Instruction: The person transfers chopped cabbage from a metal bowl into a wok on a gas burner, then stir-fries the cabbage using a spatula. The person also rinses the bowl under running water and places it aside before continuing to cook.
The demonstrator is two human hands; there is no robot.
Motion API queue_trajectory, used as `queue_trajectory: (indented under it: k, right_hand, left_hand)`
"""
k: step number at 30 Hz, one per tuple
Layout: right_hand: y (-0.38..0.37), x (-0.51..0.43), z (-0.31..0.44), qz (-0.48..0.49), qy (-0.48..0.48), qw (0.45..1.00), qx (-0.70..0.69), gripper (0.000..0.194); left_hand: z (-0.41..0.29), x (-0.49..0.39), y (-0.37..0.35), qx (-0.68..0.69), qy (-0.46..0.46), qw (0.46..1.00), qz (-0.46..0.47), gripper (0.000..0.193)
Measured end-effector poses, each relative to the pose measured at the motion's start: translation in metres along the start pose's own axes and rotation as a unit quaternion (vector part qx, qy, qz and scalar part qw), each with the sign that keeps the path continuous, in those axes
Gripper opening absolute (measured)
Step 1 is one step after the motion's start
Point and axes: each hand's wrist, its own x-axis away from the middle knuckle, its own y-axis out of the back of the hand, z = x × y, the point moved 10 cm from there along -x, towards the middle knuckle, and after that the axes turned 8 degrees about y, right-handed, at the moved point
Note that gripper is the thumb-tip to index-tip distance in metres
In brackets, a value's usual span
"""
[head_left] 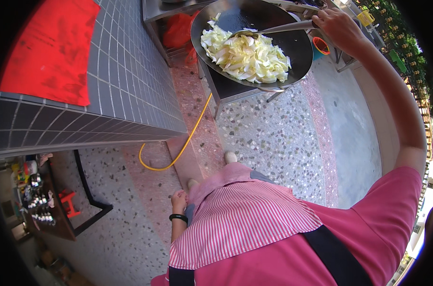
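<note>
A large dark wok sits ahead on a metal stove stand, heaped with chopped pale cabbage. At the upper right, my right hand grips the handle end of a long metal ladle. The ladle's head reaches into the wok and rests against the cabbage, partly covered by leaves. My left hand hangs low by my side with its fingers curled in, and nothing shows in it. A dark band circles that wrist.
A yellow hose curves over the terrazzo floor from the stand. The grey tiled wall at left carries a red sheet. Beyond the wok stands a bucket; a red plastic bag lies under the metal counter.
</note>
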Motion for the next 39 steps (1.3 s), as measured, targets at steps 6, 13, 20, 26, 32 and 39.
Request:
queue_trajectory:
  k: [6, 13, 20, 26, 32, 39]
  right_hand:
    - [0.076, 0.040, -0.037, 0.041, -0.043, 0.992, -0.112, 0.018]
    - [0.097, 0.028, -0.020, 0.056, -0.040, 0.990, -0.123, 0.018]
    - [0.023, -0.001, 0.067, 0.134, -0.017, 0.988, -0.070, 0.005]
    - [-0.035, 0.000, 0.053, 0.125, -0.091, 0.982, -0.113, 0.008]
    - [-0.067, 0.040, -0.038, 0.259, -0.178, 0.918, -0.240, 0.017]
    - [-0.122, 0.089, -0.096, 0.428, -0.285, 0.758, -0.401, 0.025]
  left_hand:
    - [-0.011, -0.009, 0.004, 0.008, -0.014, 1.000, 0.019, 0.022]
    - [-0.021, -0.010, 0.009, -0.006, -0.030, 1.000, 0.004, 0.021]
    - [-0.031, -0.007, 0.007, 0.009, -0.031, 0.999, 0.003, 0.020]
    - [-0.034, -0.002, 0.005, 0.010, -0.032, 0.999, 0.005, 0.019]
    - [-0.037, 0.001, 0.004, 0.000, -0.031, 1.000, 0.001, 0.017]
    - [-0.031, -0.005, -0.004, 0.021, -0.016, 1.000, 0.003, 0.017]
